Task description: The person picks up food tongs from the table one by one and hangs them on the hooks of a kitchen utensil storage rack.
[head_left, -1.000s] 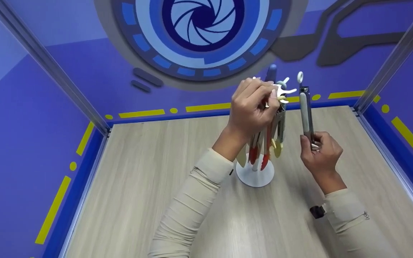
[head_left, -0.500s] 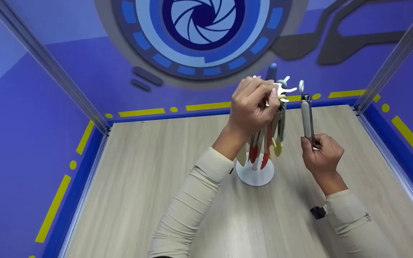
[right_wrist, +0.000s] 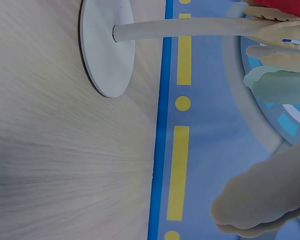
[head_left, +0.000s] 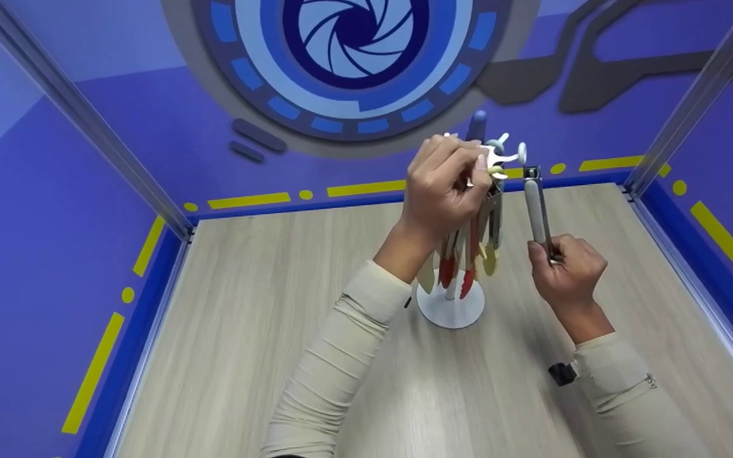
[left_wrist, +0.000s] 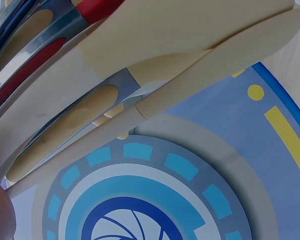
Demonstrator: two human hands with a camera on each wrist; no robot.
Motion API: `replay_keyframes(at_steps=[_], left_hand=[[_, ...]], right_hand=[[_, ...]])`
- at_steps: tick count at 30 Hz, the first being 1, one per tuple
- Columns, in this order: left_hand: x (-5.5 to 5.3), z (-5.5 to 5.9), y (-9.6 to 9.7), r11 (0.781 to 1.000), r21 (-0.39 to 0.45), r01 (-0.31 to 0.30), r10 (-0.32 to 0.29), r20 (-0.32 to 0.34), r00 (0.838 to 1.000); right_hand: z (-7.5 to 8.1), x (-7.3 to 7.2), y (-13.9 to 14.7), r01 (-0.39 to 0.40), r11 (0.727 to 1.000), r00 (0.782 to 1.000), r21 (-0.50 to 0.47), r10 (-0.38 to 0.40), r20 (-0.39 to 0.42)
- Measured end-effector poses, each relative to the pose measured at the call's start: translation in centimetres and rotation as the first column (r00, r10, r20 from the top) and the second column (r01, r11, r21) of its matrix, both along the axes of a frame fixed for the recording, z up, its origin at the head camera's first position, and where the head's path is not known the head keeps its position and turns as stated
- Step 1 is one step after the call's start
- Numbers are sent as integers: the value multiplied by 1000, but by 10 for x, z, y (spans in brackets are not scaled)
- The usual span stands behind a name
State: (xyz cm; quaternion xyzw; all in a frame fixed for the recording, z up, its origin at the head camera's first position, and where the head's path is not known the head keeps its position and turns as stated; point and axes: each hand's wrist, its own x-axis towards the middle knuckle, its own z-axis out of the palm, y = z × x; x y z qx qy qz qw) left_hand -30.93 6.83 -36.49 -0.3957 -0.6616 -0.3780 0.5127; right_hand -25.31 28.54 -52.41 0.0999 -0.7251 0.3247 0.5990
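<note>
My left hand (head_left: 446, 181) grips the top of a white hook stand (head_left: 508, 159), its fingers curled over the hub. In my right hand (head_left: 570, 270) is a pair of grey-handled tongs (head_left: 537, 210), upright, held at the lower end. Its pull ring (head_left: 522, 152) is at the tip of one hook; whether it is threaded on I cannot tell. Grey scalloped tips (right_wrist: 265, 192) stick out below the hand in the right wrist view. Several tongs hang from the stand, including red-tipped tongs (head_left: 467, 284) and yellow-tipped tongs (head_left: 491, 261). Beige tongs (left_wrist: 190, 30) fill the left wrist view's top.
The stand's round white base (head_left: 452, 315) rests on a wood-grain table (head_left: 265, 318), with a post (right_wrist: 190, 27) rising from it. A blue knob-like end (head_left: 480, 124) sticks up behind my left hand. Blue printed walls (head_left: 118, 146) enclose the table at the back and sides.
The grey-handled tongs have dropped a little, then moved left, bringing their ring to the hook's tip. My left hand keeps its grip on the stand.
</note>
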Motion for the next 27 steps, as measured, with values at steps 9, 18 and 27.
replay_keyframes(at_steps=[9, 18, 27], left_hand=[[-1, 0, 1, 1000, 2, 2, -2, 6, 1000], [0, 0, 1, 1000, 8, -11, 11, -2, 1000], [0, 1, 2, 1000, 0, -11, 11, -7, 1000]], right_hand=[[-4, 0, 2, 11, 1000, 1000, 12, -11, -12], [-11, -7, -1, -1, 1000, 1000, 10, 1, 7], [-19, -11, -6, 0, 1000, 999, 25, -1, 42]])
